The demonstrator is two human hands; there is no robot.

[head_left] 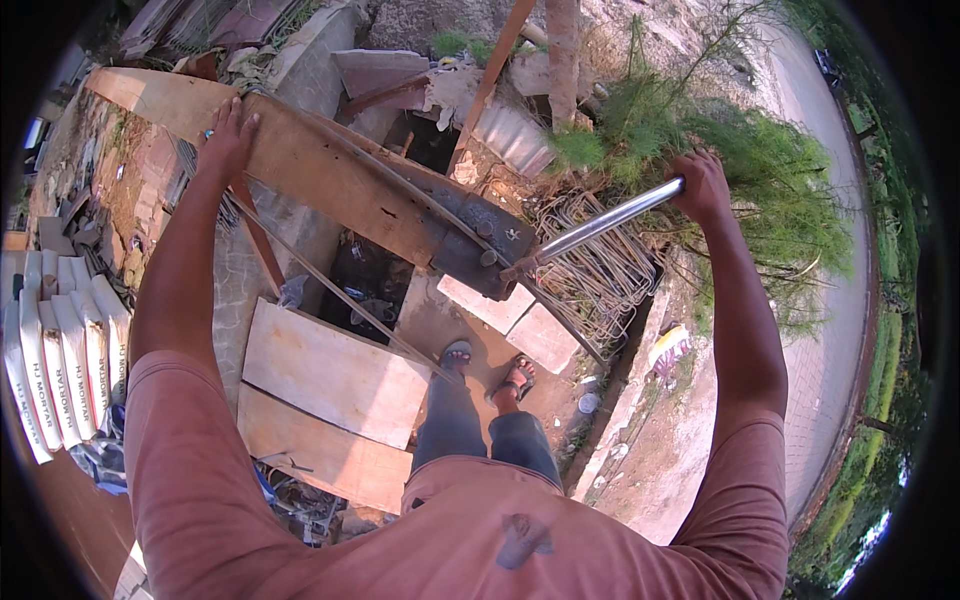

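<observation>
My left hand (230, 138) lies on a long wooden board (330, 195), fingers stretched out, with a ring on one finger. A thin steel rod (375, 165) runs along the board, its far end close to my left fingertips. It passes a dark metal plate (482, 240) with short pegs, fixed at the board's right end. My right hand (703, 185) is closed around the end of a shiny metal pipe handle (610, 218). The handle's rusty lower end meets the rod beside the plate, like a bar-bending lever.
Bent steel stirrups (595, 260) lie piled beyond the handle, next to a leafy green bush (700, 140). Flat panels (330, 375) and pale blocks (500, 310) lie near my feet. White sacks (65, 350) are stacked at left. Dark gaps and rubble surround the board; a paved road (825, 300) runs at right.
</observation>
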